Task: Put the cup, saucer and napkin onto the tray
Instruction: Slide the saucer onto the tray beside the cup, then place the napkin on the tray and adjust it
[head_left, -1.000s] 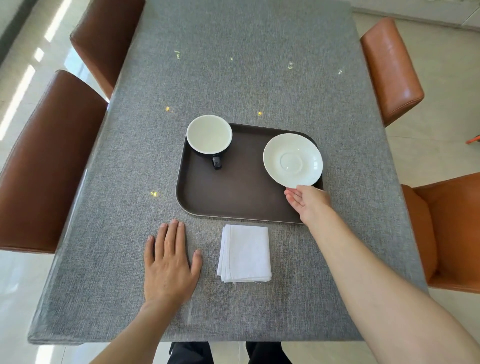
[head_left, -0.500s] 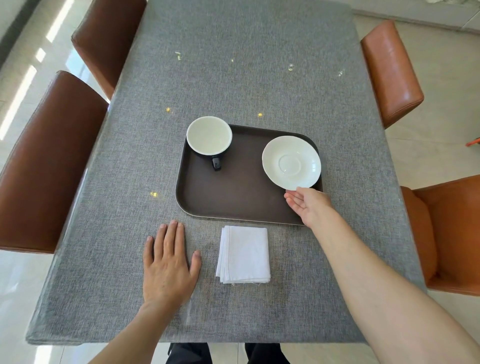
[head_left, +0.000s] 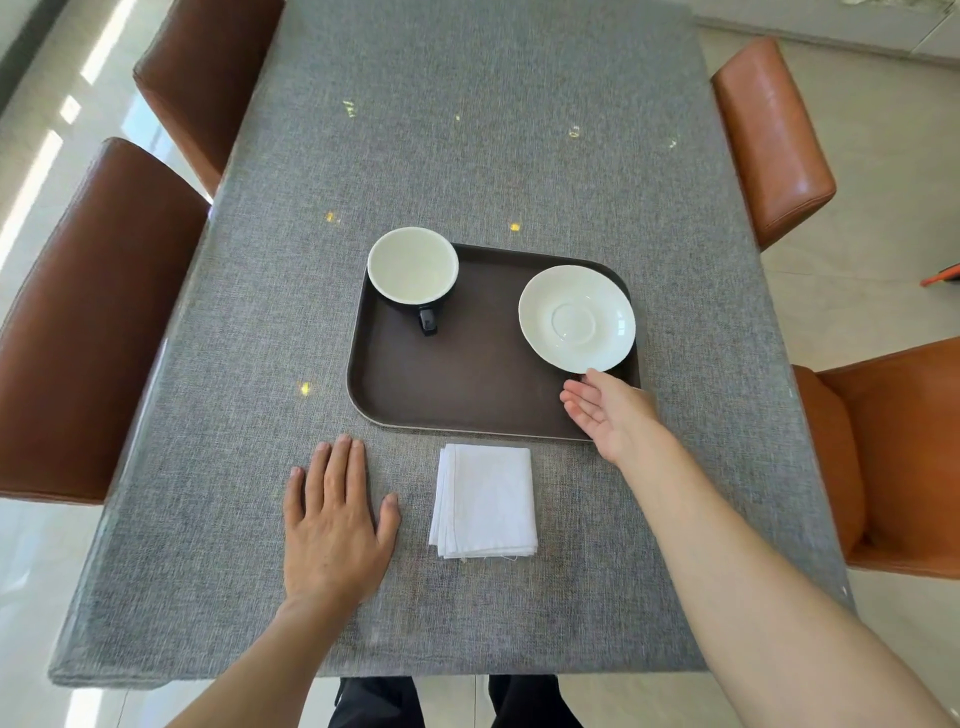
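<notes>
Letting go of the white saucer (head_left: 576, 318), my right hand (head_left: 613, 413) hangs palm-up and slack just at its near rim, fingers (head_left: 574, 402) uncurled, gripping nothing. Saucer sits in the far-right part of the dark brown tray (head_left: 467, 395), its right edge at or slightly over the tray's rim; can't tell if it lies fully flat. Black cup w/ white inside (head_left: 413, 265) stands upright in the tray's far-left corner, handle pointing toward me. Left hand (head_left: 335, 525) lies flat on the grey tablecloth (head_left: 260, 312), fingers spread, holding nothing.

One item left, by my read: the folded white napkin (head_left: 485, 501), on the cloth just in front of the tray's near edge, between my two hands, touching neither. It's a near-square stack, slightly longer front-to-back, long axis running away from me toward the tray; the loose layered edges show at the left side and near corner, w/ stray threads at the near edge.

To do it well: pinch the whole stack, thumb on top and fingers under all layers, so it doesn't fan open. Lift, carry fwd over the rim, lay it in the bare middle-front area, clear of the cup handle & saucer.
</notes>
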